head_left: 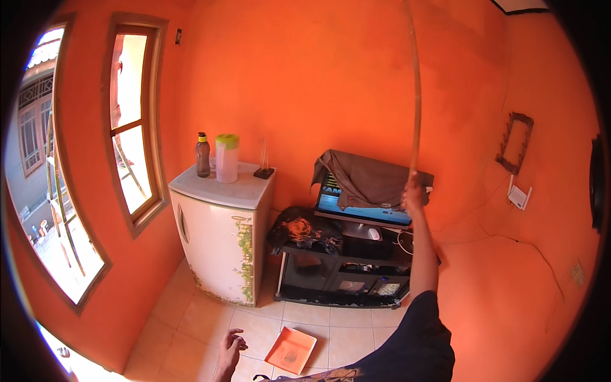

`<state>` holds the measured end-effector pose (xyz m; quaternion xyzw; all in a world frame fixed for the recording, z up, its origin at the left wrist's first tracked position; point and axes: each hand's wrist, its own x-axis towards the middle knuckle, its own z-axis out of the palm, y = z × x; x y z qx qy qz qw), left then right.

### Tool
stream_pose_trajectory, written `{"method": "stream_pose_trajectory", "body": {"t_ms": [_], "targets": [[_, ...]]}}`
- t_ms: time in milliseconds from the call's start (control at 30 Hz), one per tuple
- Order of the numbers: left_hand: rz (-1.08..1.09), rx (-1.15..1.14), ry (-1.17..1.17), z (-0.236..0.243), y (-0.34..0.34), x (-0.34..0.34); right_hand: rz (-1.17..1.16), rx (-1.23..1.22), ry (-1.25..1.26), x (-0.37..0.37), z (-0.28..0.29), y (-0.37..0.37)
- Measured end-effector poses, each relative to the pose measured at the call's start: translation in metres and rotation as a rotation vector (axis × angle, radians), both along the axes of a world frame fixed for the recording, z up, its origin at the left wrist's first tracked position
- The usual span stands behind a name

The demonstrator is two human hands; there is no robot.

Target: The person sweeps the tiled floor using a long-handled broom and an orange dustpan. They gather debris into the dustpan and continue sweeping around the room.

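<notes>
My right hand (414, 193) is raised in front of the orange wall and closed around the lower end of a long wooden pole (417, 95). The pole rises almost upright and leaves the picture at the top, so its upper end is hidden. Low down, my left hand (233, 347) hangs loosely, fingers slightly bent and apart, holding nothing. Just right of it a shallow paint tray (300, 337) with an orange-stained inside lies on the tiled floor.
A small fridge (216, 248) carries a dark bottle (202, 156), a lidded pitcher (226, 159) and a small stand. Beside it, a black cabinet (305, 274) bears a television (363, 210) partly under a brown cloth (363, 178). Windows (130, 127) line the left wall; cables and a white router (519, 197) hang right.
</notes>
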<state>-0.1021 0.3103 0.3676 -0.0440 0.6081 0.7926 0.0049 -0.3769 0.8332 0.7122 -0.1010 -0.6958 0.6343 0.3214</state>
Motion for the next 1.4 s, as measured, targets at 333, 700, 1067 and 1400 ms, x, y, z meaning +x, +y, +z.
{"method": "stream_pose_trajectory", "body": {"t_ms": [333,700,1067,1400], "targets": [[-0.196,-0.065,-0.038,0.017,0.039,0.007,0.044,-0.102,-0.078,0.037,-0.085,-0.008],[-0.350,-0.140,0.001,0.018,0.012,0.014,0.038,-0.144,-0.191,0.275,-0.382,-0.124],[-0.493,-0.078,-0.057,-0.007,0.014,0.071,0.047,-0.255,-0.388,0.423,-0.456,-0.210],[-0.360,-0.044,-0.096,-0.030,-0.023,0.089,0.070,-0.175,-0.361,0.373,-0.360,-0.171]]}}
